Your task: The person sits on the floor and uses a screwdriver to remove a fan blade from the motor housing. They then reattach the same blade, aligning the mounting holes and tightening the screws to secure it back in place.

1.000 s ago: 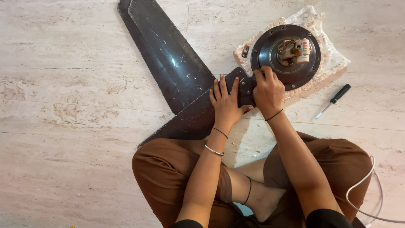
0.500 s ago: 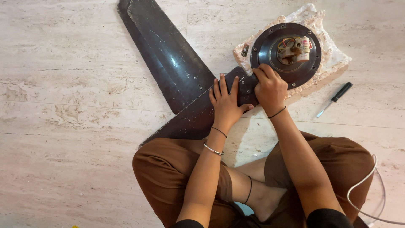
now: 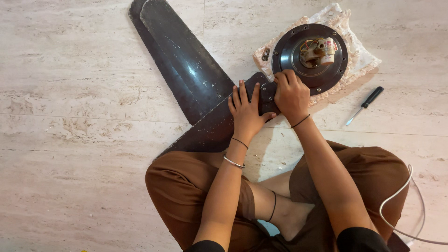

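Observation:
A dark round fan motor point(image 3: 298, 58) lies on a crumpled pale cloth point(image 3: 357, 56) on the floor, with wiring and a small capacitor at its centre. A dark fan blade point(image 3: 212, 128) runs from my lap up to the motor's lower left edge. My left hand point(image 3: 247, 112) lies flat on this blade, fingers spread. My right hand point(image 3: 290, 95) is closed over the blade's bracket where it meets the motor; what its fingers hold is hidden. Loose blades point(image 3: 184, 60), stacked, lie at the upper left, partly under the first blade.
A black-handled screwdriver point(image 3: 365, 105) lies on the marble floor point(image 3: 84, 116) to the right of the motor. A white cable point(image 3: 401, 210) loops by my right knee. My crossed legs in brown trousers point(image 3: 186, 196) fill the lower middle.

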